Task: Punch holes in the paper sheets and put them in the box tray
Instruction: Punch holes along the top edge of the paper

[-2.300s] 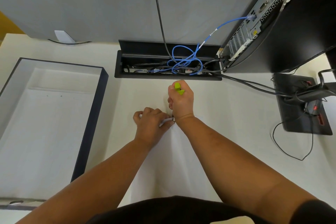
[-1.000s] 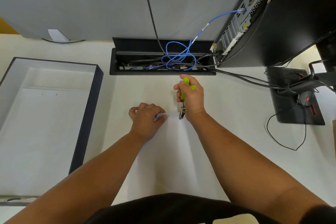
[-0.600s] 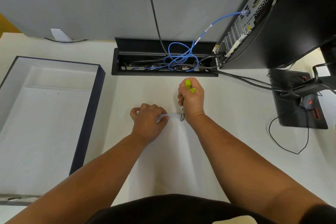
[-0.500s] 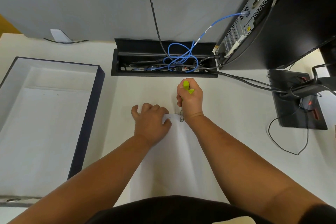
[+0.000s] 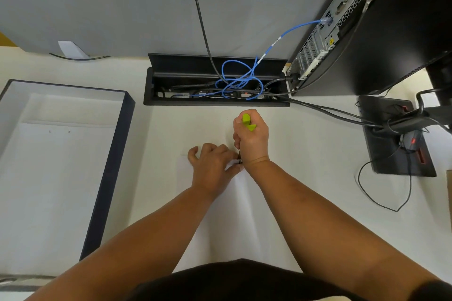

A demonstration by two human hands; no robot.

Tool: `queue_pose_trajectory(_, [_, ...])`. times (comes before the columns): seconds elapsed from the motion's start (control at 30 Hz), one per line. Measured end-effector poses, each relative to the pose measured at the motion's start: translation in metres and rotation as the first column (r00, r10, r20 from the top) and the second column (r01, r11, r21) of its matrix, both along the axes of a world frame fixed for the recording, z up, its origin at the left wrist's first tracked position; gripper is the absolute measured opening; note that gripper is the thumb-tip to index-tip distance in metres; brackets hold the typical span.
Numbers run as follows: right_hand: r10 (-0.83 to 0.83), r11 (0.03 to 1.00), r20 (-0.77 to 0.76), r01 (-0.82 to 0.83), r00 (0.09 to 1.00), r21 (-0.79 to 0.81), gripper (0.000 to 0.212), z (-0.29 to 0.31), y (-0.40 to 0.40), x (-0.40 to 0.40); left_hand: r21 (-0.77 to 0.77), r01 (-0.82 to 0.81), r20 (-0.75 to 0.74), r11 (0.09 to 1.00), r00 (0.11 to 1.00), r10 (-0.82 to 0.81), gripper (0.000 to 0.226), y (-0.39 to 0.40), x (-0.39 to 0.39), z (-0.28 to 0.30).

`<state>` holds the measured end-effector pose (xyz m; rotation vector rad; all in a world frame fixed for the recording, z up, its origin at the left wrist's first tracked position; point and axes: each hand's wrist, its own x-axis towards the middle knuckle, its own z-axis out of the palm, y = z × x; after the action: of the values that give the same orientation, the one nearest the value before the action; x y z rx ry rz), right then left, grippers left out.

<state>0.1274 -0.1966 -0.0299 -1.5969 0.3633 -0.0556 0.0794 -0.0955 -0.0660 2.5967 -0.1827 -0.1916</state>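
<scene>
White desk [image 5: 305, 149], seen from the head camera. Paper sheet [image 5: 234, 215]: white, lying flat on the desk directly in front of the person, its far edge between the two hands. Left hand [image 5: 211, 166]: fingers curled, pinching the sheet's far edge. Right hand [image 5: 252, 139]: fist clamped round a hole punch [image 5: 248, 122] with lime-green handles, the handles showing above the knuckles and the dark metal head down at the sheet's far edge, just beside the left thumb. Box tray [image 5: 107, 173]: dark-walled, white inside, on the desk well to the left of the hands, holding a white sheet [image 5: 56, 178] with two small holes near its far edge. Open cable well [image 5: 216, 88] with blue cable [image 5: 242, 76] beyond the hands; computer tower [image 5: 367, 27] at right rear.
</scene>
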Motion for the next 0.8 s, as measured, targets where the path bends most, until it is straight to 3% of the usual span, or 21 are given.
queue_pose_trajectory(0.17, [-0.012, 0.999, -0.003, 0.012, 1.000, 0.033, 0.014, 0.000, -0.001, 0.000, 0.020, 0.015, -0.007, 1.000, 1.000, -0.015, 0.026, 0.000, 0.000, 0.001])
queue_pose_trajectory(0.33, [-0.045, 0.991, -0.107, 0.057, 0.993, 0.118, 0.006, 0.004, -0.007, 0.008, 0.004, 0.059, -0.030, 0.998, 0.998, -0.059, 0.021, 0.006, 0.002, 0.000])
queue_pose_trajectory(0.47, [0.021, 0.965, -0.134, 0.015, 0.991, 0.261, 0.030, 0.010, -0.012, 0.007, -0.062, 0.013, -0.062, 0.998, 0.998, -0.016, 0.015, 0.008, 0.003, 0.000])
queue_pose_trajectory(0.57, [0.077, 0.949, -0.140, -0.029, 0.987, 0.314, 0.018, 0.014, -0.018, 0.008, -0.062, 0.019, -0.058, 0.998, 0.998, -0.023, 0.013, 0.006, 0.004, 0.001])
queue_pose_trajectory(0.7, [0.081, 0.966, -0.163, -0.037, 0.983, 0.257, 0.017, 0.019, -0.030, 0.014, -0.066, 0.025, -0.051, 0.997, 0.998, -0.029, 0.011, 0.007, 0.004, 0.000])
queue_pose_trajectory(0.8, [0.013, 1.000, -0.162, -0.013, 0.987, 0.000, 0.019, 0.018, -0.040, 0.017, -0.058, 0.031, -0.050, 0.998, 0.998, -0.034, 0.012, 0.007, 0.004, -0.002])
